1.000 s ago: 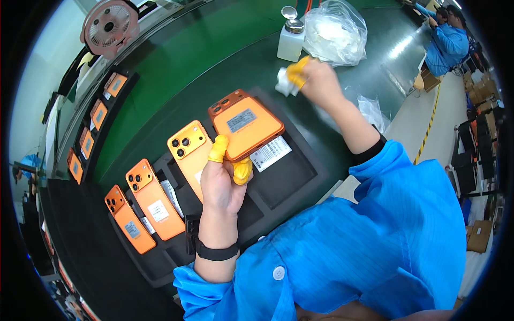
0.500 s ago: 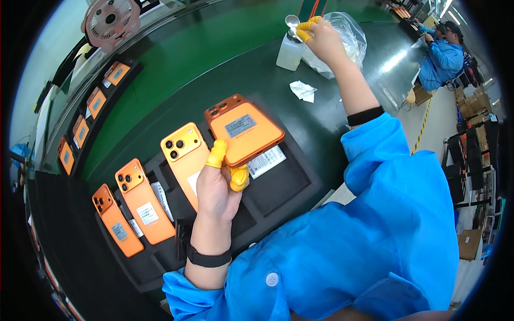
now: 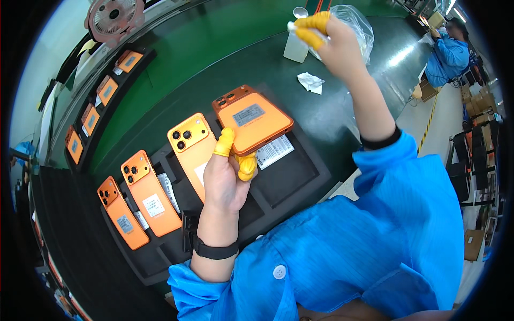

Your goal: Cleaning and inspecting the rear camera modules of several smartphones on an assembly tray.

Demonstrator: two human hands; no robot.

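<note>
My left hand (image 3: 227, 179), with yellow finger cots, is closed on the lower end of an orange smartphone (image 3: 262, 124). The phone is raised over the black foam tray (image 3: 292, 179), its back with a grey label facing up. My right hand (image 3: 334, 45), also in yellow finger cots, pinches a small white tip (image 3: 290, 25), perhaps cotton, slightly smeared by motion. Just beyond it stands a translucent bottle (image 3: 295, 49) with a round metal top (image 3: 300, 12), partly hidden. Three more orange phones, one (image 3: 187, 140) nearest my left hand, lie back up in the tray.
A clear plastic bag (image 3: 364, 32) lies behind my right hand, and a crumpled white tissue (image 3: 311, 83) sits on the green table. At the far left, several orange phones rest in a black rack (image 3: 115, 88) near a pink fan (image 3: 113, 18). A co-worker (image 3: 450, 53) in blue is at far right.
My right hand has come away from the bottle top toward me, now showing the white tip in its pinch. My left hand still holds the phone. The whole view has shifted slightly.
</note>
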